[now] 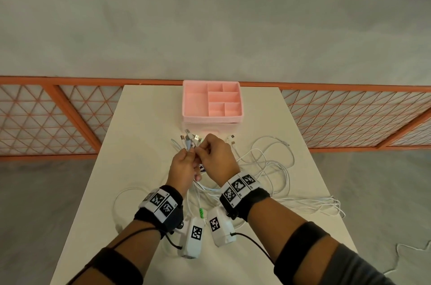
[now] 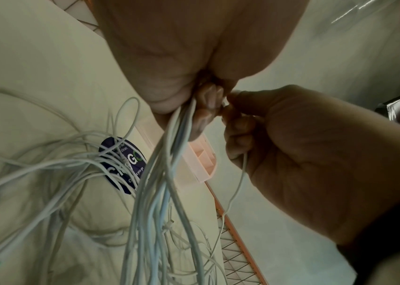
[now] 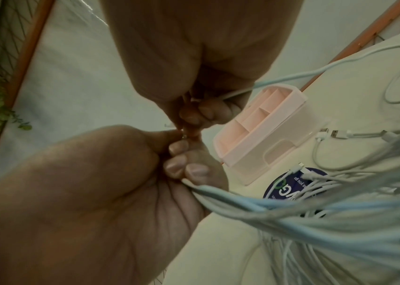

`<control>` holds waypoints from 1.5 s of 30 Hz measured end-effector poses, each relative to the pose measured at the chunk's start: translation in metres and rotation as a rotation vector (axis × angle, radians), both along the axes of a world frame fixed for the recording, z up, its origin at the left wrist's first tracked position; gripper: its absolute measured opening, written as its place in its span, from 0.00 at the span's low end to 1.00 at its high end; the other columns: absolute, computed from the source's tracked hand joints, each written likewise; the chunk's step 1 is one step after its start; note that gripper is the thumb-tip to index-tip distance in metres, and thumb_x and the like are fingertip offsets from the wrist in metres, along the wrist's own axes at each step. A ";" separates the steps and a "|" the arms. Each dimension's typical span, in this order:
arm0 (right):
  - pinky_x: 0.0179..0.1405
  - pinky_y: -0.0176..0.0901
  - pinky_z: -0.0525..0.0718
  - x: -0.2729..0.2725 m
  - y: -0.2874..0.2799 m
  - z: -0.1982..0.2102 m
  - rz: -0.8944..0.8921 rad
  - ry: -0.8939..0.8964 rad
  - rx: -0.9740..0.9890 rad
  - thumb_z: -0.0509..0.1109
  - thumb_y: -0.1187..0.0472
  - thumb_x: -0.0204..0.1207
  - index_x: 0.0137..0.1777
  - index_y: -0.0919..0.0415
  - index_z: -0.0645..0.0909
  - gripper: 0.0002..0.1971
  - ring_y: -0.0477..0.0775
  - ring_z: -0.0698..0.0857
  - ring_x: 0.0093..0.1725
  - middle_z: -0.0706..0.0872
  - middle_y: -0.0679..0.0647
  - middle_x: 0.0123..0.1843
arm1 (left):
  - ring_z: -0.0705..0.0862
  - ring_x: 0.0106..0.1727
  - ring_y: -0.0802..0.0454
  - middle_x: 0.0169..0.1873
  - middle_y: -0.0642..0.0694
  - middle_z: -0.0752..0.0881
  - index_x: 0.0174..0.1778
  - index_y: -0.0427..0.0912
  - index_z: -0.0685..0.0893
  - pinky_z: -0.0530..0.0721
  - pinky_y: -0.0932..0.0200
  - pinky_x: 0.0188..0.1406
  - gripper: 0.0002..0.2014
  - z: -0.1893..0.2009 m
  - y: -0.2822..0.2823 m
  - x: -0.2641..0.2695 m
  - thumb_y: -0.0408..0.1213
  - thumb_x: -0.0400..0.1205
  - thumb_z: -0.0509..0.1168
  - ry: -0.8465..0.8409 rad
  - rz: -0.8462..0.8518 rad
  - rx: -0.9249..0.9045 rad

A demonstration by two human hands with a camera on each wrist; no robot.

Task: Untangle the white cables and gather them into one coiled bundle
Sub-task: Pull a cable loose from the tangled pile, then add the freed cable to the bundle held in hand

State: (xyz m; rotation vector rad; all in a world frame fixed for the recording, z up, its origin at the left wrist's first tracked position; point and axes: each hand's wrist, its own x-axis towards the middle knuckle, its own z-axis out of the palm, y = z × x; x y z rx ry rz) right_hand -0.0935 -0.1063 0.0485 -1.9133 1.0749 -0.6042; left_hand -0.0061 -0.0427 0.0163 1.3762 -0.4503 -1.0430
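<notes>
Both forearms reach forward over the counter (image 1: 144, 121), hands raised and meeting just short of the pink organizer (image 1: 212, 102). The left hand (image 1: 184, 165) grips a bunch of white cables (image 1: 268, 163) near their plug ends, which fan upward from its fist. The right hand (image 1: 217, 156) pinches one cable end beside them, fingers curled. The remaining cable trails in loose loops to the right and beneath the wrists. The organizer's compartments show only bare pink floors.
</notes>
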 end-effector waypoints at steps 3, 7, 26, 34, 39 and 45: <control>0.26 0.25 0.73 -0.002 0.002 0.000 0.035 0.035 -0.021 0.67 0.66 0.78 0.39 0.59 0.78 0.06 0.38 0.78 0.26 0.80 0.46 0.28 | 0.66 0.20 0.53 0.23 0.47 0.67 0.38 0.38 0.73 0.69 0.60 0.18 0.16 0.002 0.001 -0.001 0.36 0.92 0.52 0.004 0.014 0.018; 0.23 0.25 0.71 -0.005 0.006 0.003 0.105 0.071 -0.026 0.65 0.70 0.78 0.38 0.60 0.78 0.09 0.34 0.77 0.21 0.78 0.44 0.26 | 0.68 0.20 0.53 0.20 0.50 0.70 0.36 0.38 0.72 0.69 0.60 0.17 0.17 0.002 0.002 -0.002 0.38 0.92 0.53 -0.040 -0.002 0.021; 0.50 0.40 0.79 -0.123 -0.048 -0.056 0.097 0.539 -0.087 0.69 0.62 0.81 0.51 0.61 0.89 0.07 0.57 0.85 0.52 0.87 0.56 0.51 | 0.66 0.16 0.57 0.18 0.54 0.69 0.35 0.45 0.72 0.73 0.67 0.19 0.18 0.029 0.004 0.034 0.41 0.92 0.52 0.376 0.342 -0.168; 0.52 0.47 0.82 -0.148 -0.087 -0.032 -0.220 0.581 -0.049 0.70 0.55 0.81 0.51 0.56 0.90 0.09 0.60 0.84 0.53 0.88 0.58 0.50 | 0.60 0.16 0.60 0.20 0.53 0.66 0.35 0.43 0.72 0.57 0.69 0.14 0.17 0.031 0.005 0.024 0.40 0.91 0.54 0.123 0.119 -0.043; 0.37 0.47 0.84 -0.106 -0.087 0.017 -0.211 -0.123 0.314 0.60 0.76 0.78 0.44 0.70 0.88 0.14 0.60 0.83 0.35 0.87 0.65 0.35 | 0.61 0.20 0.58 0.23 0.53 0.67 0.39 0.41 0.74 0.60 0.66 0.18 0.14 0.028 0.000 0.001 0.42 0.90 0.58 -0.092 -0.060 -0.050; 0.39 0.47 0.86 -0.063 -0.049 0.042 0.179 -0.038 0.251 0.75 0.68 0.76 0.44 0.70 0.88 0.04 0.54 0.85 0.34 0.89 0.69 0.38 | 0.68 0.21 0.56 0.29 0.47 0.80 0.42 0.37 0.77 0.69 0.62 0.19 0.13 0.034 -0.010 -0.005 0.40 0.89 0.60 -0.226 -0.039 -0.110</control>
